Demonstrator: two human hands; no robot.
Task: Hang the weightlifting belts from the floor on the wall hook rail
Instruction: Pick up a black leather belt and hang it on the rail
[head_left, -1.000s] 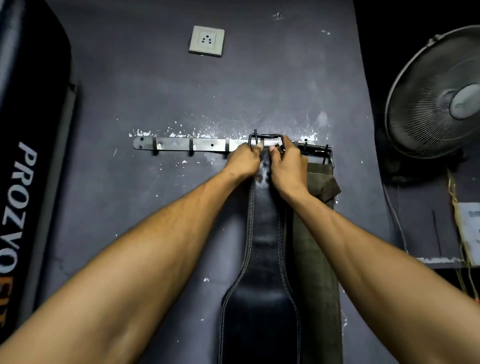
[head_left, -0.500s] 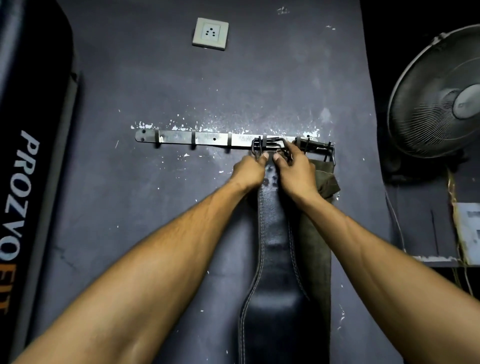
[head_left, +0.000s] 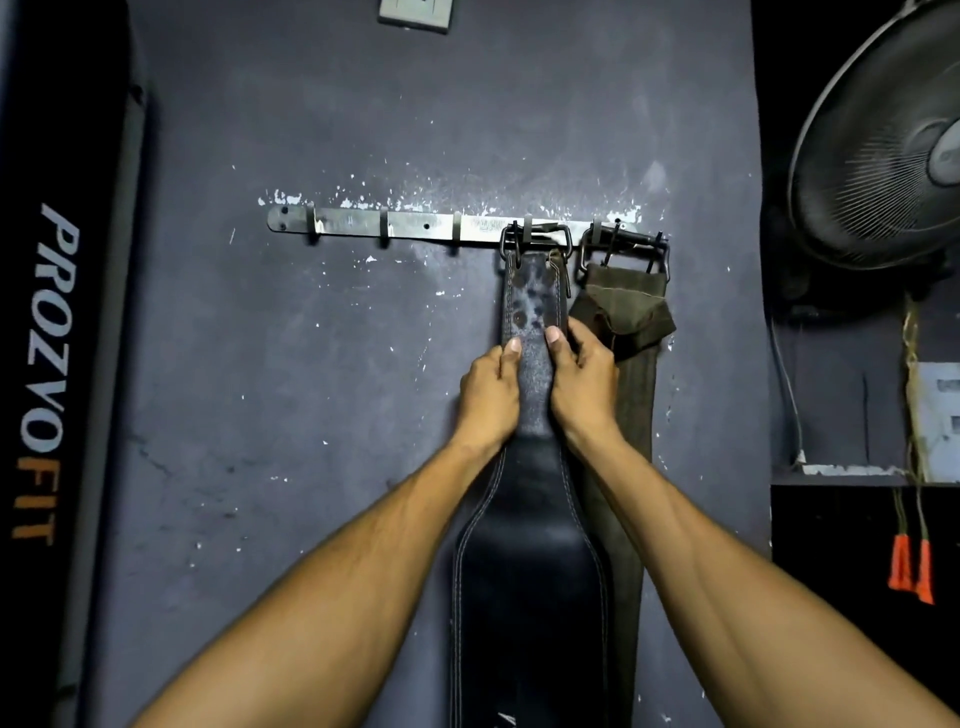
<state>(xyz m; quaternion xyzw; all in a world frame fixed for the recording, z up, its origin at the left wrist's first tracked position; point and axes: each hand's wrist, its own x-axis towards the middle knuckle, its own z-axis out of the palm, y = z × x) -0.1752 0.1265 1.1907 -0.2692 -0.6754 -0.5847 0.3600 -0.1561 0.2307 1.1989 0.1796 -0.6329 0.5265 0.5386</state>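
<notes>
A metal hook rail (head_left: 415, 227) is screwed to the grey wall. A black leather weightlifting belt (head_left: 530, 582) hangs straight down from it, its buckle (head_left: 535, 241) over a hook right of the rail's middle. My left hand (head_left: 488, 395) and my right hand (head_left: 584, 387) grip the belt's narrow strap from either side, a little below the buckle. An olive-green belt (head_left: 631, 395) hangs from the rail's right end, just right of the black one, partly behind my right hand.
Three hooks on the rail's left part (head_left: 384, 234) hold nothing. A black punching bag (head_left: 52, 364) with lettering stands at the left. A fan (head_left: 883, 140) is mounted at the upper right. A wall socket (head_left: 415, 13) sits above the rail.
The black belt's buckle went onto the hook. Both hands slid down from the buckle to the strap below it.
</notes>
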